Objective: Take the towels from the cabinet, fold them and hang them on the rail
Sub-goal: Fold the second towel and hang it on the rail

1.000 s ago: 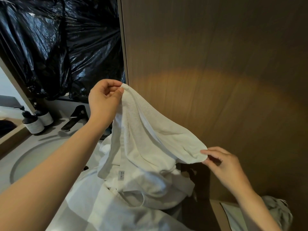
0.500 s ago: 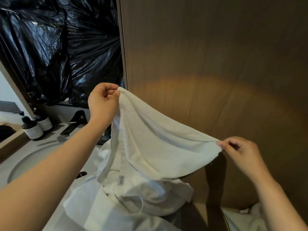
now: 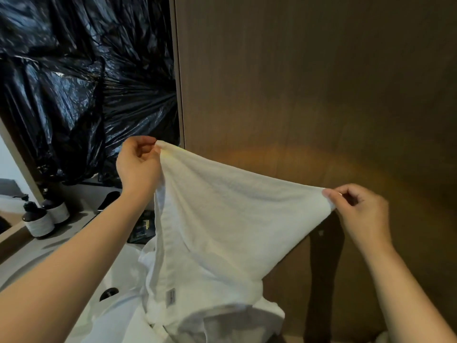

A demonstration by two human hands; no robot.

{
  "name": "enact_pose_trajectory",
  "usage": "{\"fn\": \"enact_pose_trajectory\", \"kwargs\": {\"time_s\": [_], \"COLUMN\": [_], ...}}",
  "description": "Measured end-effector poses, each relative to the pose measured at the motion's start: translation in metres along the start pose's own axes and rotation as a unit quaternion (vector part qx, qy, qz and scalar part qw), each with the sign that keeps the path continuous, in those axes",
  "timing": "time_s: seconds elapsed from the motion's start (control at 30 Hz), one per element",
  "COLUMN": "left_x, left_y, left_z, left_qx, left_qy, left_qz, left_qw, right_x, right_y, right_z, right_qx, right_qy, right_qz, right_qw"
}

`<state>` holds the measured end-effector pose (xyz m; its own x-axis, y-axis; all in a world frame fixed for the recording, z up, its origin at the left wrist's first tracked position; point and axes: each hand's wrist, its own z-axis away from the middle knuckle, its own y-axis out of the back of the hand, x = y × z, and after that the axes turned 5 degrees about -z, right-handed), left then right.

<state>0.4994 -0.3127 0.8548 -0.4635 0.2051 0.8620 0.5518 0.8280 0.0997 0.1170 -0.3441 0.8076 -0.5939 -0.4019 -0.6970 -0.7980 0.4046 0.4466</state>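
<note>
A white towel (image 3: 222, 219) is stretched between my hands in front of a brown wood panel. My left hand (image 3: 138, 164) pinches its upper left corner. My right hand (image 3: 358, 209) pinches the opposite corner, lower and to the right. The top edge runs taut between them. The rest of the towel hangs down, with a small label (image 3: 170, 296) on its left hem, and bunches over more white cloth (image 3: 118, 320) on the counter. No rail is in view.
A sink basin (image 3: 32, 271) with a drain hole (image 3: 108, 293) lies at the lower left. Two dark pump bottles (image 3: 39, 222) and a black tap (image 3: 108, 198) stand behind it. Black plastic sheeting (image 3: 81, 82) covers the upper left. The wood panel (image 3: 309, 82) fills the right.
My right hand has taken the free corner and pulled it up and to the right, spreading the towel taut. My left hand kept its grip and rose slightly.
</note>
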Motion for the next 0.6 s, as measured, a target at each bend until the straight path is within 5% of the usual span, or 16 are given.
{"fn": "enact_pose_trajectory", "kwargs": {"time_s": [0.2,0.6], "left_x": [0.032,0.06], "left_y": [0.006,0.002], "left_z": [-0.033,-0.065], "left_qx": [0.045,0.064], "left_qy": [-0.03,-0.055], "left_qz": [0.062,0.103], "left_qw": [0.997,0.991], "right_x": [-0.054,-0.1], "right_y": [0.022,0.053], "right_z": [-0.063,-0.1], "right_qx": [0.081,0.158], "right_qy": [0.131,0.191], "right_qz": [0.044,-0.002], "right_qw": [0.987,0.969]}}
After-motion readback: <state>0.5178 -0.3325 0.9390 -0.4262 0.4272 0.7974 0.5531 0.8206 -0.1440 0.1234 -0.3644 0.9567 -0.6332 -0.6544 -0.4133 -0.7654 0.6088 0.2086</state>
